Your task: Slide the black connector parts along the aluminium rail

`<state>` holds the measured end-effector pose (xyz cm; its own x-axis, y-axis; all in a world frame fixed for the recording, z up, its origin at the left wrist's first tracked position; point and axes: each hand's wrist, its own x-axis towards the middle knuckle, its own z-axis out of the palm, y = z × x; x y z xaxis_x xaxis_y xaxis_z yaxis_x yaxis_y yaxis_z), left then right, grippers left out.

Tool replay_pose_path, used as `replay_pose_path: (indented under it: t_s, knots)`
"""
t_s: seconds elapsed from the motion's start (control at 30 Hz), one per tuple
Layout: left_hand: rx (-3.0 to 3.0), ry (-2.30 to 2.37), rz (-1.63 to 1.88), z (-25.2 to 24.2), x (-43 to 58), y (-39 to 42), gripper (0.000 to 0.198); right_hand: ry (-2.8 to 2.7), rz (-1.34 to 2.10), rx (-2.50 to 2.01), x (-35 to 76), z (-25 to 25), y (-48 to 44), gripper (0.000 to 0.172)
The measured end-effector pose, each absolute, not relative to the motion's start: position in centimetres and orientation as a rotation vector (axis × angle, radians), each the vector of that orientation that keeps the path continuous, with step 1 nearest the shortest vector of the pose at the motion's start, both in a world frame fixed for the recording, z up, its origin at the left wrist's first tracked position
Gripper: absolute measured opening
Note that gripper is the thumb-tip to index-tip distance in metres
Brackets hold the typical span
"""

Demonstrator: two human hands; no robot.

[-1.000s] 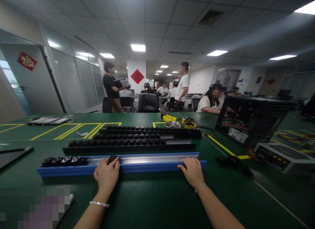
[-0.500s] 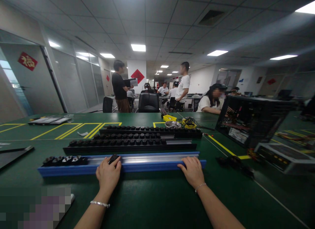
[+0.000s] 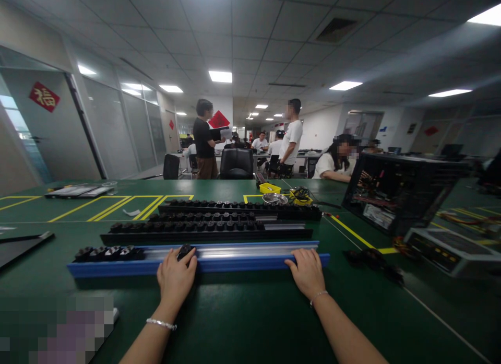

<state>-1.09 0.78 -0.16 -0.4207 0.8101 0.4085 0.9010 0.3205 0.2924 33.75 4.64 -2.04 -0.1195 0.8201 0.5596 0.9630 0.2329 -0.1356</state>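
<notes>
A long blue rail (image 3: 242, 263) with a silvery channel lies across the green table, with several black pieces (image 3: 109, 253) in its left part. My left hand (image 3: 178, 270) is at the rail's middle-left, its fingers closed on a small black piece (image 3: 186, 251) in the channel. My right hand (image 3: 307, 270) grips the rail near its right end, fingers over the front wall. Behind it lie two black rails (image 3: 203, 235) (image 3: 301, 215) bearing rows of black pieces.
An open computer case (image 3: 403, 191) and a metal power unit (image 3: 454, 249) stand at the right, beside loose black parts (image 3: 373, 259). Yellow trays (image 3: 270, 188) and a round dish (image 3: 275, 198) sit farther back. People are beyond the table.
The blue rail has shifted slightly right, and my left hand with the black piece has moved right too. The standing person in black has moved right.
</notes>
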Motion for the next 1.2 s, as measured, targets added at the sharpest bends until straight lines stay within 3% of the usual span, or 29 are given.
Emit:
replay_pose_path:
  t_s: [1.2]
  knots:
    - [-1.569, -2.378, -0.646, -0.44, -0.24, 0.88, 0.036, -2.012, -0.326, -1.636, 33.81, -1.68, 4.42, 0.023]
